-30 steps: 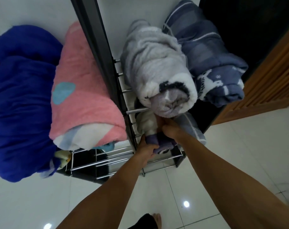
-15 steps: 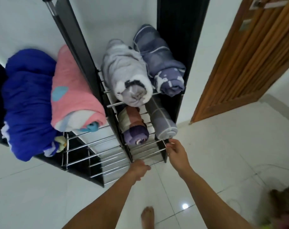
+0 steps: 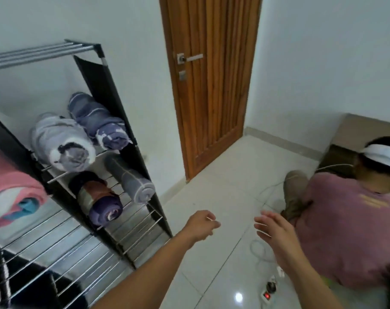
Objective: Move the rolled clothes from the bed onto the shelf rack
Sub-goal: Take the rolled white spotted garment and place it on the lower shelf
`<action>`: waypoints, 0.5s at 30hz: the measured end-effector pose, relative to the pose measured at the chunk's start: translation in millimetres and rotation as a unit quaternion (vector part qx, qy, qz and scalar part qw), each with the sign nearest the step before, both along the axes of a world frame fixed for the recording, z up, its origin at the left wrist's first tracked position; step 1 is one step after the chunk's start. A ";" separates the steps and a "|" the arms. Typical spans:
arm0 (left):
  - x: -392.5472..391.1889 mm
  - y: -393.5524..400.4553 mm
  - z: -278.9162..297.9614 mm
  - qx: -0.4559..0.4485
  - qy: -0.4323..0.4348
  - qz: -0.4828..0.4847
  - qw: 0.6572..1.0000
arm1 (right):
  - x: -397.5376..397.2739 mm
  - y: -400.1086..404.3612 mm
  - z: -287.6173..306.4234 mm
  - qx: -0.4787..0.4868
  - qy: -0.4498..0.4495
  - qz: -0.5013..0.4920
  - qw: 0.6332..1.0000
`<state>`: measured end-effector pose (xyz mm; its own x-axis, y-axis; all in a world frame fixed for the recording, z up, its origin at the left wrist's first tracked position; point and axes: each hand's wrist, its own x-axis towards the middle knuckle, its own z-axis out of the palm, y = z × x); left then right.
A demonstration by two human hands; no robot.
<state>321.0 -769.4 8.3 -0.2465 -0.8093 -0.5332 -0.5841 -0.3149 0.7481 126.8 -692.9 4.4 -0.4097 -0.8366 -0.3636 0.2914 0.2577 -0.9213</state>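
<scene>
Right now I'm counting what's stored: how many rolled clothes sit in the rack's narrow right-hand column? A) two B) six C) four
C: a grey-white roll and a blue patterned roll lie on the upper shelf, a striped purple-ended roll and a grey roll on the shelf below.

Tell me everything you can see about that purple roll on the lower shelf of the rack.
The purple roll is a tightly rolled cloth that looks soft, purple at the near end with brown and grey bands further back. It lies on its side on the metal bars of the shelf rack, end facing outward. A grey roll lies on the same shelf to its right. No hand touches it.
</scene>
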 end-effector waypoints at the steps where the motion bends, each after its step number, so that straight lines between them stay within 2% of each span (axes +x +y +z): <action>1: -17.6 5.2 12.2 -0.010 0.019 -0.025 0.999 | -19.7 22.5 5.8 -0.005 -0.004 -0.020 1.000; 5: -81.7 32.8 54.4 -0.048 0.078 -0.125 0.988 | -80.6 126.1 26.3 -0.023 -0.013 -0.128 0.991; 9: -140.7 76.5 74.8 -0.050 0.125 -0.214 0.968 | -105.3 230.9 41.6 -0.034 -0.021 -0.237 0.971; 15: -214.2 183.6 63.4 -0.011 0.146 -0.322 0.935 | -108.9 377.9 51.6 0.014 -0.010 -0.365 0.931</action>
